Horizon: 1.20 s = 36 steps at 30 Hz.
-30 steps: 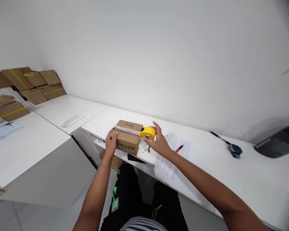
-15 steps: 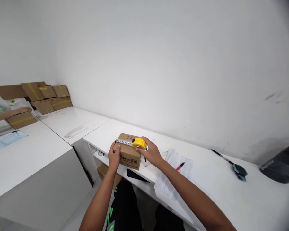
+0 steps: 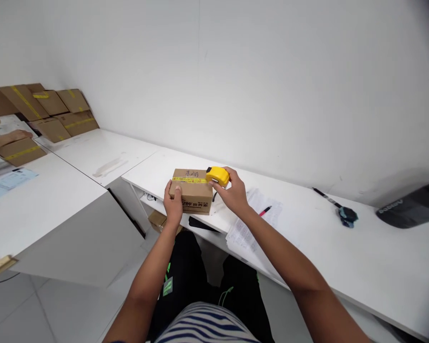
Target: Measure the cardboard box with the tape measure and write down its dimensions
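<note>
A small cardboard box (image 3: 193,189) with yellow printed tape across its top and handwriting near the far edge rests at the front of the white table (image 3: 329,267). My left hand (image 3: 173,202) grips its left end, thumb on top and fingers round the side. In my right hand (image 3: 234,190) is a yellow tape measure (image 3: 218,176), held just over the box's right end. No blade shows out of its case. Whether the case touches the box I cannot tell.
Right of the box lie written papers (image 3: 250,221) with a red pen (image 3: 265,211). Farther right are a dark blue object with a strap (image 3: 347,216) and a black cylinder (image 3: 411,205). At far left, another person's hand (image 3: 19,135) touches a box (image 3: 23,151) near stacked cartons (image 3: 52,102).
The measuring blade that lay across the box top has gone back into its case. My right hand has lifted the tape measure slightly to the right. The view has tilted down.
</note>
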Tool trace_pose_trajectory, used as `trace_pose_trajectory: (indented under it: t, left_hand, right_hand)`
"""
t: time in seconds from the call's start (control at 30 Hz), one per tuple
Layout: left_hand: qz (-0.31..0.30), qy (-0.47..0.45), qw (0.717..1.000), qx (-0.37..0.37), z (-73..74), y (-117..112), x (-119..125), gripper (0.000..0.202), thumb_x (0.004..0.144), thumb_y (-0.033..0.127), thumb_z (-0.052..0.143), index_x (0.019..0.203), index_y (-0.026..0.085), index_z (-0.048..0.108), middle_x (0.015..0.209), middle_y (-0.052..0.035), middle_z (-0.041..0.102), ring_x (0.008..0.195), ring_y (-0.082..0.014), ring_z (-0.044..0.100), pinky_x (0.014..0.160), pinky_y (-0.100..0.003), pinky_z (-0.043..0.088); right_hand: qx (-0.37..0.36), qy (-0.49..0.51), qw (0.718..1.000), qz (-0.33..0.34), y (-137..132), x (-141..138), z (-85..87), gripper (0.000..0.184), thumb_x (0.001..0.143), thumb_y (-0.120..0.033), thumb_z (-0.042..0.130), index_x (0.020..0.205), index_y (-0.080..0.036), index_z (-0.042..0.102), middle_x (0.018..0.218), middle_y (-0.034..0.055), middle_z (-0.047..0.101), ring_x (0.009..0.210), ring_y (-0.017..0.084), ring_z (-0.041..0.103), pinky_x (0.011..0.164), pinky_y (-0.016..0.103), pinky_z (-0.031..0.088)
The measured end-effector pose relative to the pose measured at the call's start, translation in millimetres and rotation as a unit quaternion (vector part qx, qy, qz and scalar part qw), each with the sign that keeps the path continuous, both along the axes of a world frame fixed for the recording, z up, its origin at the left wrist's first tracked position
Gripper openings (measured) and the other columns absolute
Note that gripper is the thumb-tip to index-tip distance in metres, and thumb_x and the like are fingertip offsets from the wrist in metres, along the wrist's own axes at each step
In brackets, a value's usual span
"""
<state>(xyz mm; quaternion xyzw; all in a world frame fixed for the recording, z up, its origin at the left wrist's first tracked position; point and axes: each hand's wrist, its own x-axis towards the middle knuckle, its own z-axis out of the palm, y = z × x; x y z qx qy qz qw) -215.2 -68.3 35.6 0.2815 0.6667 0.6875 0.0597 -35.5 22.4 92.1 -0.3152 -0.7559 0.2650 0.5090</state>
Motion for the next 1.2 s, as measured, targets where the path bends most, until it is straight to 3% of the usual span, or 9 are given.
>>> trace_pose_trajectory:
  t: [0.23,0.47,0.57,0.63,0.7,0.83,0.93,1.07,1.2]
  left_hand:
    - [-0.002,0.025,1.000,0.015,-6.1,18,-8,0.049,0.090,0.046,0.053,0.133,0.022,0.054,0.136,-0.0101,0.058,0.122,-0.0241,0.055,0.107,-0.038,0.041]
    - [0.062,0.144,0.987,0.019,19.2,48,10,0.073,0.086,0.053,0.058,0.145,0.017,0.034,0.151,-0.0183,0.034,0.143,-0.0283,0.028,0.120,-0.048,0.014]
    - [-0.158,0.111,0.980,0.055,9.6,18,52,0.068,0.085,0.065,0.049,0.136,0.019,0.046,0.138,-0.0162,0.049,0.132,-0.0271,0.045,0.113,-0.044,0.033]
    - [-0.392,0.049,0.918,0.037,-4.4,-2,82,0.079,0.079,0.075,0.049,0.134,0.019,0.049,0.133,-0.0159,0.056,0.125,-0.0298,0.052,0.104,-0.044,0.044]
    - [-0.474,0.007,0.880,0.029,-15.7,-10,104,0.078,0.076,0.073,0.056,0.132,0.019,0.053,0.132,-0.0149,0.059,0.119,-0.0304,0.057,0.100,-0.043,0.047]
    - [-0.465,0.020,0.885,0.001,-18.9,16,123,0.060,0.078,0.059,0.062,0.123,0.019,0.062,0.129,-0.0117,0.063,0.115,-0.0281,0.060,0.099,-0.040,0.048]
    - [-0.454,0.096,0.885,-0.031,-19.9,48,128,0.051,0.075,0.047,0.069,0.118,0.019,0.065,0.126,-0.0107,0.064,0.115,-0.0259,0.060,0.102,-0.039,0.045]
    - [-0.445,0.105,0.886,-0.073,-38.1,78,134,0.049,0.073,0.043,0.072,0.114,0.018,0.065,0.121,-0.0106,0.066,0.113,-0.0256,0.061,0.102,-0.042,0.044]
    - [-0.430,0.100,0.893,-0.089,-56.3,91,129,0.052,0.072,0.043,0.073,0.117,0.018,0.063,0.124,-0.0111,0.064,0.117,-0.0258,0.059,0.104,-0.041,0.042]
  right_hand:
    - [-0.123,0.107,0.987,-0.012,-6,23,-11.2,0.059,0.067,-0.047,0.077,0.113,-0.021,0.053,0.104,0.0056,0.065,0.088,0.021,0.061,0.080,0.038,0.051]
    - [-0.319,0.281,0.901,0.086,-54,39,-32.3,0.058,0.061,-0.044,0.082,0.106,-0.022,0.053,0.101,0.0040,0.067,0.093,0.021,0.064,0.086,0.038,0.054]
    - [-0.336,0.298,0.889,0.087,-73,48,-42.5,0.055,0.071,-0.056,0.074,0.110,-0.022,0.056,0.105,0.0055,0.067,0.094,0.022,0.065,0.085,0.038,0.055]
    - [-0.335,0.268,0.896,0.115,-80,56,-50.5,0.056,0.080,-0.065,0.060,0.116,-0.022,0.056,0.108,0.0063,0.066,0.094,0.021,0.065,0.082,0.037,0.055]
    - [-0.318,0.194,0.916,0.151,-76,71,-58.0,0.059,0.088,-0.069,0.042,0.123,-0.023,0.056,0.105,0.0057,0.067,0.091,0.020,0.066,0.079,0.036,0.055]
    - [-0.238,-0.099,0.965,0.046,-24,123,-67.2,0.064,0.099,-0.058,0.017,0.120,-0.020,0.064,0.078,0.0060,0.069,0.075,0.021,0.066,0.073,0.036,0.051]
    - [-0.117,-0.360,0.912,-0.155,29,160,-72.6,0.039,0.098,-0.036,0.039,0.131,-0.023,0.056,0.102,0.0124,0.069,0.084,0.024,0.067,0.074,0.035,0.046]
    - [-0.096,-0.392,0.906,-0.129,64,181,-84.2,0.024,0.087,-0.018,0.056,0.110,-0.020,0.064,0.103,0.0136,0.069,0.084,0.023,0.066,0.074,0.032,0.043]
    - [-0.102,-0.328,0.925,-0.161,56,191,-95.7,0.017,0.094,-0.025,0.046,0.102,-0.017,0.059,0.086,0.0123,0.069,0.078,0.024,0.066,0.070,0.033,0.043]
